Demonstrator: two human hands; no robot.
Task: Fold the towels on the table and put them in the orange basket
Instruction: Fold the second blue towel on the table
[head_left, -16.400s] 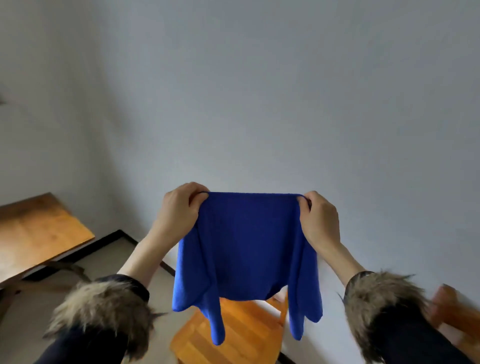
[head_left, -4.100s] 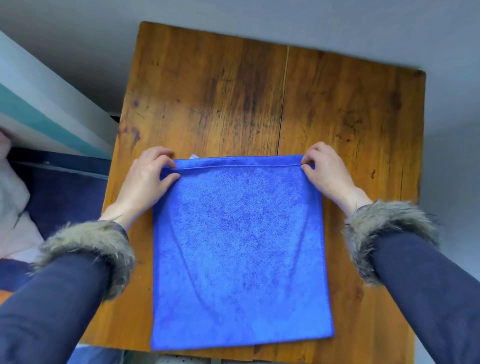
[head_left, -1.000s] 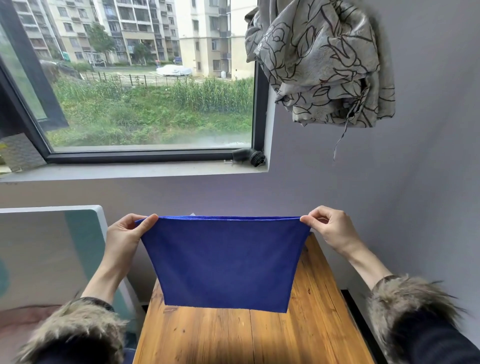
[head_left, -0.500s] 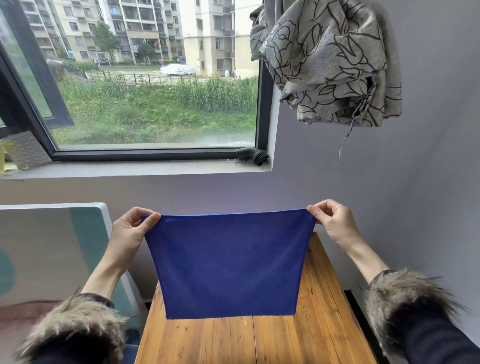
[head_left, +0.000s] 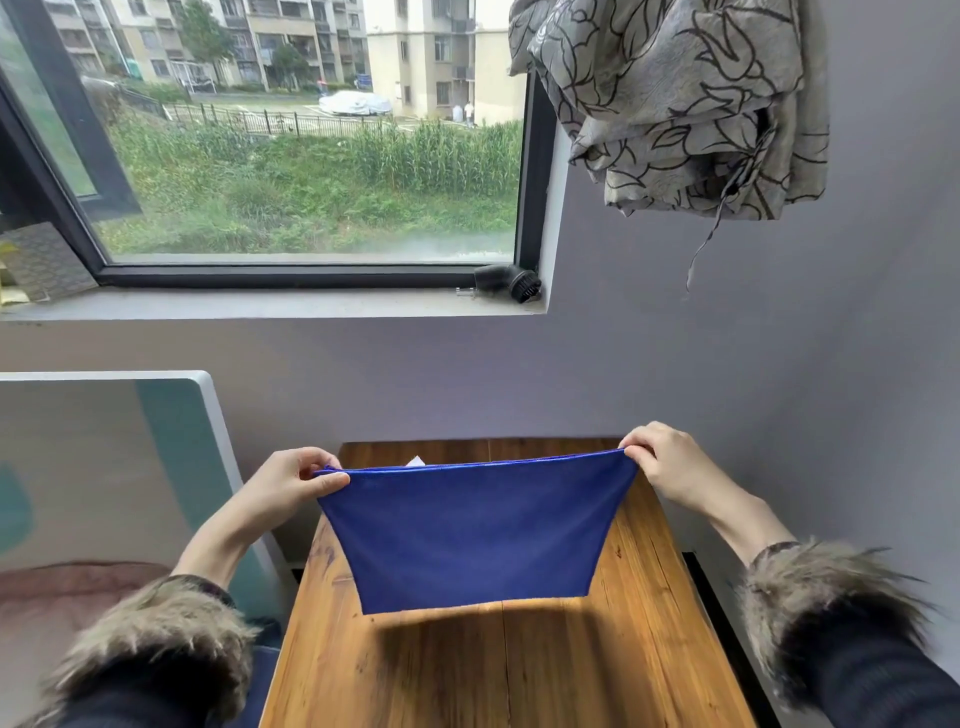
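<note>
While both hands pinch corners, blue towel (head_left: 475, 535) hangs, above table (head_left: 519, 670)

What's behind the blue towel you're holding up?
Behind the blue terry towel: the wooden table and a small white tip above its top edge. Everything else there is covered.

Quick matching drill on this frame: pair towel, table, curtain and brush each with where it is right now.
Things:
1. towel
2. table
3. curtain
4. brush

Places:
A. on the window sill, right end
B. bunched up high, right of the window
C. held up by its top corners
D. under the hanging cloth, against the wall

Pairs: 1-C, 2-D, 3-B, 4-A
</note>
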